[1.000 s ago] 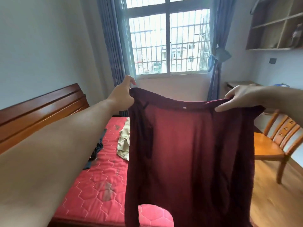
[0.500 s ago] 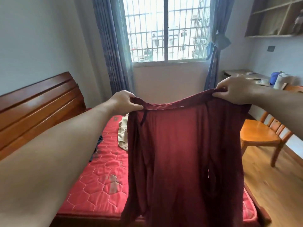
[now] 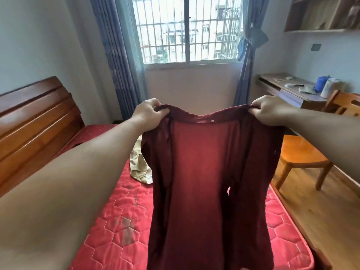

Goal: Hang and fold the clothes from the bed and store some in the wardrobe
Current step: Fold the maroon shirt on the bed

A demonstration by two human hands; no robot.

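Observation:
A dark red garment (image 3: 210, 182) hangs spread out in front of me over the bed (image 3: 109, 230). My left hand (image 3: 149, 112) grips its top edge at the left corner, and my right hand (image 3: 269, 110) grips the top edge at the right corner. The cloth drops down past the bottom of the view and hides the middle of the red quilted mattress. A beige garment (image 3: 139, 166) lies crumpled on the mattress, partly behind the red one.
A wooden headboard (image 3: 33, 121) stands at the left. A wooden chair (image 3: 303, 158) sits right of the bed, with a desk (image 3: 288, 90) carrying small items behind it. A barred window (image 3: 187, 30) with blue curtains faces me. Wall shelves (image 3: 319, 14) hang upper right.
Both hands have come lower and nearer each other with the red garment, so its top edge now sags between them. The view has tilted down.

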